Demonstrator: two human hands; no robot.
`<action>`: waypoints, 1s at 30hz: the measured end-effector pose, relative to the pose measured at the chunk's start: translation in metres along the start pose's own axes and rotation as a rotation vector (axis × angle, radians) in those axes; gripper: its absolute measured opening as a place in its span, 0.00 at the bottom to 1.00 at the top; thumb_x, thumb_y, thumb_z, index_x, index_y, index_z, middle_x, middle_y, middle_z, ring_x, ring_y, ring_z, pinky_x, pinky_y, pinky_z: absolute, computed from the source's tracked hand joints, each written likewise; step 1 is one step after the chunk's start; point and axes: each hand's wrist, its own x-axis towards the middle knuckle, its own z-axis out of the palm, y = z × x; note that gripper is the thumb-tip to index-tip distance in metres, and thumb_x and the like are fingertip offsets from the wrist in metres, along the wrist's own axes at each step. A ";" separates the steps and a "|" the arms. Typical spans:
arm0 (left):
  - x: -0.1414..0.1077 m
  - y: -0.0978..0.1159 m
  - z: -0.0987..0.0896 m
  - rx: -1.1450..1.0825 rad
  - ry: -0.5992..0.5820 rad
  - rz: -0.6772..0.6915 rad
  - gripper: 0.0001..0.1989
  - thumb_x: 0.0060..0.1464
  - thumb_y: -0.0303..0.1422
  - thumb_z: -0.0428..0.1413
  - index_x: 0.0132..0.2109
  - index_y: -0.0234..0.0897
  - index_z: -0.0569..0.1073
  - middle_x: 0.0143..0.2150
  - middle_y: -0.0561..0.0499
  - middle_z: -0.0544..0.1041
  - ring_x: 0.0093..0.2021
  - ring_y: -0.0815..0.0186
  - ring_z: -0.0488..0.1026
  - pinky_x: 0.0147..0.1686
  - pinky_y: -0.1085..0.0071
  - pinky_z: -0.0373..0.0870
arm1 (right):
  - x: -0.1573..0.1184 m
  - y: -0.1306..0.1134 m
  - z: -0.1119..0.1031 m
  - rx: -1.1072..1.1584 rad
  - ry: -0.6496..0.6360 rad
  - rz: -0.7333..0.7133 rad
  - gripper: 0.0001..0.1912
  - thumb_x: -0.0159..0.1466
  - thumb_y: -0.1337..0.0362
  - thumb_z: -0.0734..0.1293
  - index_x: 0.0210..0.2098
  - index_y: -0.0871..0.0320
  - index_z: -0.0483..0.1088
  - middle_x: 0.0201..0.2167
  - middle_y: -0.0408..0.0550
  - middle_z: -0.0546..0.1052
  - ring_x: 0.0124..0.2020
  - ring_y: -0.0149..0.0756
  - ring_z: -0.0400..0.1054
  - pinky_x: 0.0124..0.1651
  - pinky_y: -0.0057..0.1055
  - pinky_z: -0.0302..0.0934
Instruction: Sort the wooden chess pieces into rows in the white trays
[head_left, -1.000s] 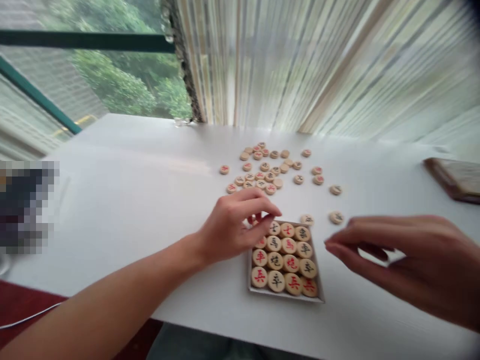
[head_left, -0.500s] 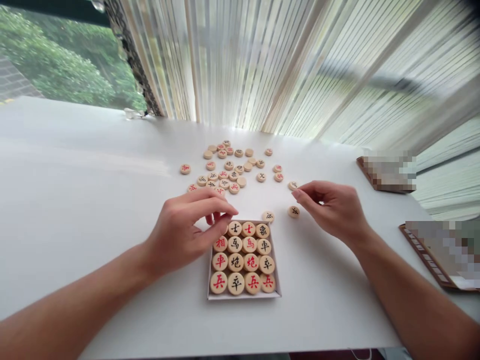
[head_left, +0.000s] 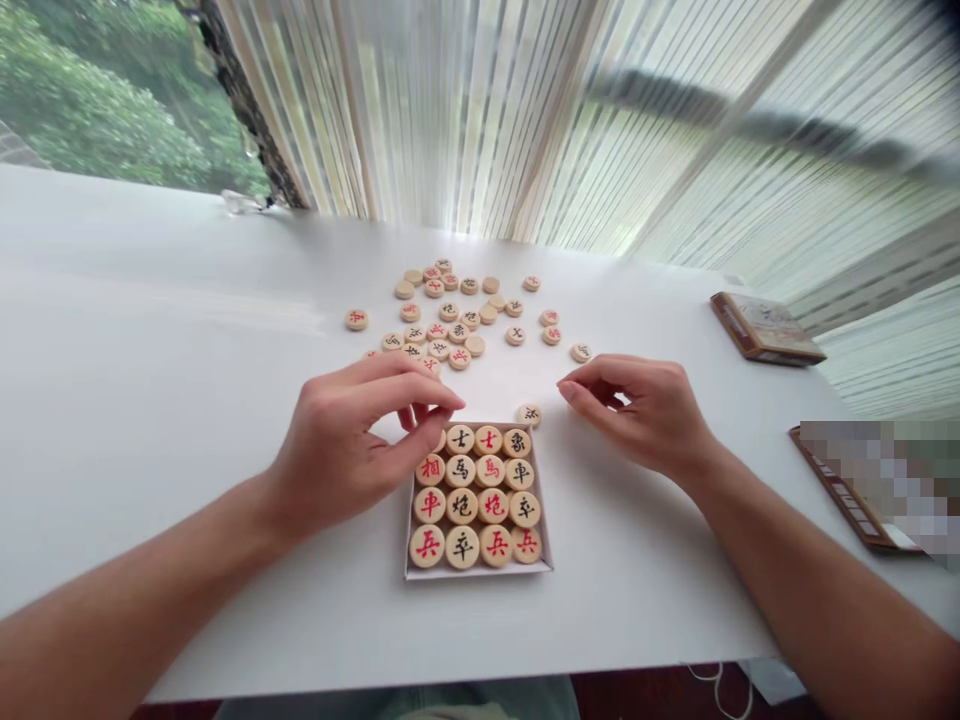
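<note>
The left hand (head_left: pixel 360 430) arches palm-down over the far left corner of the open box (head_left: pixel 480 574), wrist bent slightly, its forearm slanting in from the near left. Thumb and forefinger are drawn close together; whether they meet or pinch anything cannot be told. The right hand (head_left: pixel 637 410) hovers right of the box, fingers curled inward, thumb and forefinger tips pressed together. Whether a piece is tucked behind them is hidden.

The left hand hides most of the far left piece in the box and partly covers the loose pieces (head_left: pixel 458 358) beyond it. Both forearms are cut off by the frame, and the near brown case (head_left: pixel 847 505) at right is partly blurred out.

The box sits near the middle of the white table (head_left: pixel 225 420), pale-walled, holding round wooden pieces (head_left: pixel 462 547) in four rows, marked with red or black characters. One loose piece (head_left: pixel 529 414) lies just beyond its far right corner; others scatter farther off, some showing blank faces. Another brown case (head_left: pixel 772 330) lies far right.
</note>
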 end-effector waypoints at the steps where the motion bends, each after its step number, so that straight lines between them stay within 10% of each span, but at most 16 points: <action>1: 0.000 0.000 0.000 0.002 0.001 0.000 0.06 0.61 0.21 0.62 0.39 0.37 0.81 0.36 0.51 0.82 0.33 0.68 0.80 0.34 0.72 0.78 | 0.000 0.000 0.000 0.002 0.001 -0.006 0.08 0.68 0.65 0.70 0.31 0.56 0.77 0.23 0.42 0.76 0.21 0.30 0.62 0.27 0.30 0.58; 23: 0.000 0.003 -0.001 0.009 -0.005 -0.019 0.07 0.61 0.21 0.61 0.39 0.37 0.81 0.37 0.50 0.83 0.34 0.67 0.81 0.36 0.70 0.77 | 0.000 -0.001 0.001 -0.015 0.035 -0.025 0.07 0.68 0.66 0.71 0.32 0.57 0.78 0.22 0.41 0.76 0.21 0.29 0.60 0.25 0.30 0.57; 30: 0.000 0.000 -0.002 0.033 0.017 -0.022 0.06 0.62 0.22 0.61 0.40 0.35 0.82 0.37 0.48 0.84 0.36 0.65 0.83 0.37 0.71 0.78 | 0.001 0.006 -0.001 0.044 0.198 0.194 0.15 0.71 0.57 0.69 0.31 0.57 0.80 0.24 0.46 0.80 0.22 0.33 0.66 0.28 0.33 0.59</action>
